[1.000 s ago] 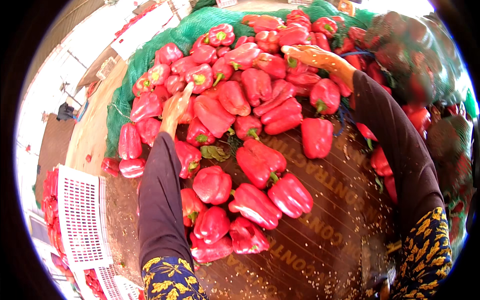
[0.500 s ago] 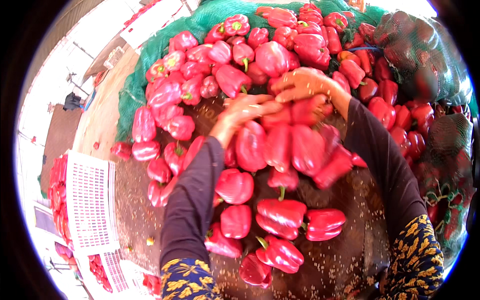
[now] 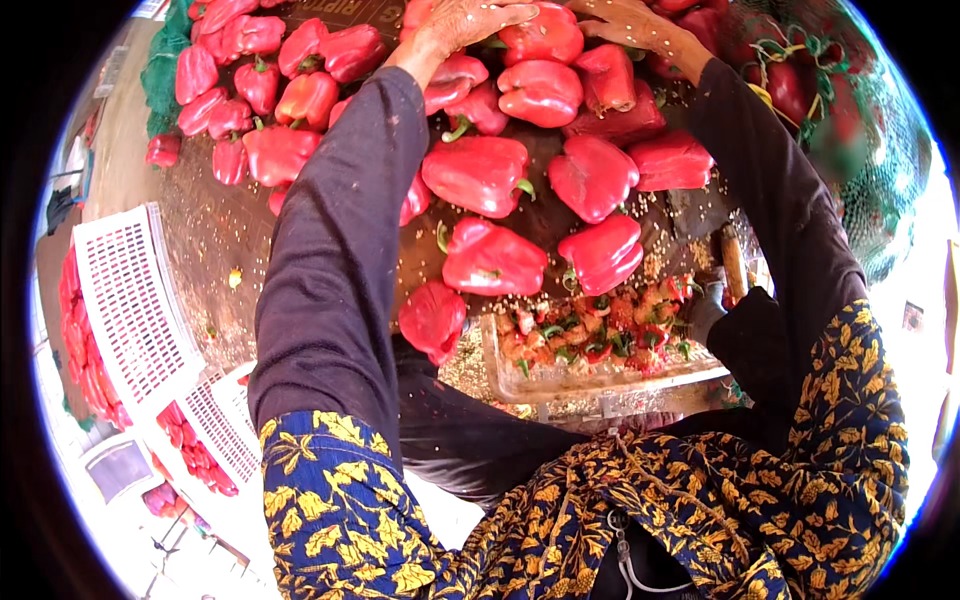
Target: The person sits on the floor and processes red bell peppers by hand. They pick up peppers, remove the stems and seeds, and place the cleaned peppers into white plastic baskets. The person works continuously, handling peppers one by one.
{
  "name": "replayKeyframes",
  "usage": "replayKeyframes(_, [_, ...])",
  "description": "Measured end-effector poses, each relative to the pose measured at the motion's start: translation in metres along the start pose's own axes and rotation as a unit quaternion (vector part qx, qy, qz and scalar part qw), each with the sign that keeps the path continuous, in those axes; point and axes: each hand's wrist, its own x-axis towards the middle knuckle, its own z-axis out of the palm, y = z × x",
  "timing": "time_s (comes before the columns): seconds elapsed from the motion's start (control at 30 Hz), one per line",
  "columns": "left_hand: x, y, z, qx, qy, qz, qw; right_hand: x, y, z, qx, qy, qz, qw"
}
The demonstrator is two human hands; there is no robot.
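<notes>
Both arms reach forward over a brown table (image 3: 225, 225) covered with loose red bell peppers. My left hand (image 3: 468, 22) lies over the peppers at the upper edge, its fingers stretched to the right, touching a bell pepper (image 3: 541, 34). Opposite it, my right hand (image 3: 640, 26) is spread with fingers pointing left, above another pepper (image 3: 606, 77). Neither hand is wrapped round anything; the picture's upper edge partly cuts off both. Between my forearms lie several more peppers, among them one with a green stem (image 3: 476, 176) and one close to the table's near edge (image 3: 433, 320).
A shallow tray (image 3: 490, 350) of pepper cores and green stems stands near my lap. Beside it a wooden handle (image 3: 735, 262) sticks up. White slatted crates (image 3: 135, 290) with red peppers stand at left. Green netting (image 3: 880, 190) lies at right. Pale seeds dot the table.
The view has tipped down toward my lap, bringing the tray of cores in. My hands now appear at the upper edge, farther apart, and the pepper heap beyond is mostly out of view.
</notes>
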Motion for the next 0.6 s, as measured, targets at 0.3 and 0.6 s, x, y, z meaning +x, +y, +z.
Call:
replayKeyframes(0.3, [-0.25,0.195,-0.05,-0.104,0.274,-0.257,0.921,-0.136,-0.229,-0.049,0.176,0.374,0.118,0.903])
replayKeyframes(0.6, [-0.334,0.294,0.078,-0.273,0.35,-0.323,0.836,-0.17,-0.321,0.028,-0.041,0.09,0.269,0.958])
